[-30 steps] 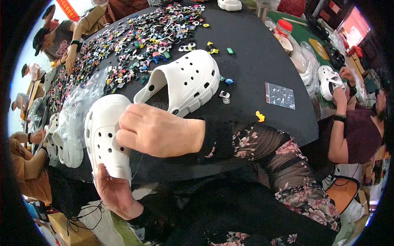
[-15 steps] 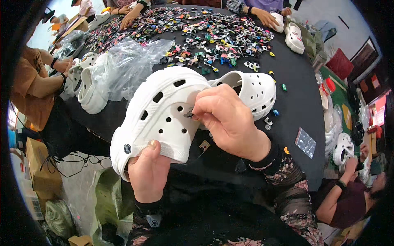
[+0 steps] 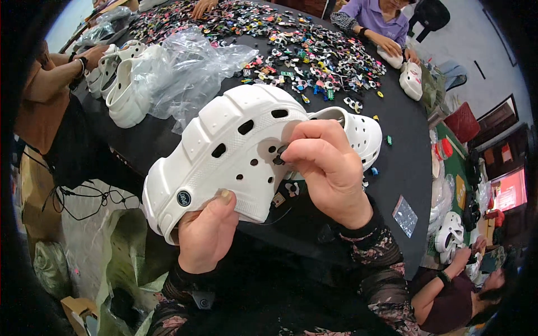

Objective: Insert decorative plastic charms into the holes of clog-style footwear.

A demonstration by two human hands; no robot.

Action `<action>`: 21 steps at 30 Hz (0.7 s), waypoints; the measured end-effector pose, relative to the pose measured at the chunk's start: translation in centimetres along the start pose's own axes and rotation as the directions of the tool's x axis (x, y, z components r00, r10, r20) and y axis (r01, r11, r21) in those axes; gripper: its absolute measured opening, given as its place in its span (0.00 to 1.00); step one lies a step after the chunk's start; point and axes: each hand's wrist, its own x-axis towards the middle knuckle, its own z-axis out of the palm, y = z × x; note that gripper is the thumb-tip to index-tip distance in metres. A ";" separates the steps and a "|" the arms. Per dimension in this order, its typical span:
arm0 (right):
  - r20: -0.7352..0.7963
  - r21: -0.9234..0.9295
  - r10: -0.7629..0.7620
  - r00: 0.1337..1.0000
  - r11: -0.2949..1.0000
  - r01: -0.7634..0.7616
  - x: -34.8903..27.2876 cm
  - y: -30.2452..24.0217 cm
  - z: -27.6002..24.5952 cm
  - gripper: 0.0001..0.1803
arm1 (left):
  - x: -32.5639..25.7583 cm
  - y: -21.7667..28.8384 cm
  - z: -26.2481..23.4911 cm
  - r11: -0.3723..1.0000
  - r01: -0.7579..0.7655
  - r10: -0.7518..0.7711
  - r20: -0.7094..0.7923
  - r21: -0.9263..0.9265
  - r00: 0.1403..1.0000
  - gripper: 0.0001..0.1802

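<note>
A white foam clog (image 3: pixel 216 126) with round and oblong holes is tilted on its side in front of me. My left hand (image 3: pixel 207 235) grips it at the heel end, thumb on the outside and fingers hidden inside. My right hand (image 3: pixel 330 173) pinches a small dark shoe charm (image 3: pixel 278 159) against the clog's upper, at one of the round holes. Its face is mostly hidden by my fingertips. Behind my right hand lies a second white clog (image 3: pixel 367 137). A few loose charms (image 3: pixel 292 189) lie on the black table below the held clog.
A wide heap of colourful charms (image 3: pixel 314 59) covers the far table (image 3: pixel 403 168). Clear plastic bags (image 3: pixel 193 73) and more white clogs (image 3: pixel 126 101) stand at the left. A small clear packet (image 3: pixel 405 216) lies at the right. Other people work around the table.
The held clog has tipped further sideways, and the view has shifted. My right fingers stay at the clog's upper with the charm, which now sits against a hole. My left grip is unchanged.
</note>
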 end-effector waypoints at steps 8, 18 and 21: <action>0.023 0.075 0.064 0.998 0.995 -0.065 0.3 -0.3 -0.2 0.10 | 0.1 -0.1 -0.2 0.999 0.023 -0.023 -0.022 -0.031 0.999 0.25; -0.027 -0.038 -0.003 1.000 0.999 0.002 0.2 0.1 0.0 0.11 | 0.7 0.2 0.3 1.000 0.013 -0.013 -0.044 -0.006 0.999 0.31; -0.002 -0.124 -0.066 0.998 0.990 0.065 0.2 0.4 -0.1 0.11 | 0.6 0.3 0.3 1.000 0.009 -0.009 -0.031 -0.002 0.999 0.30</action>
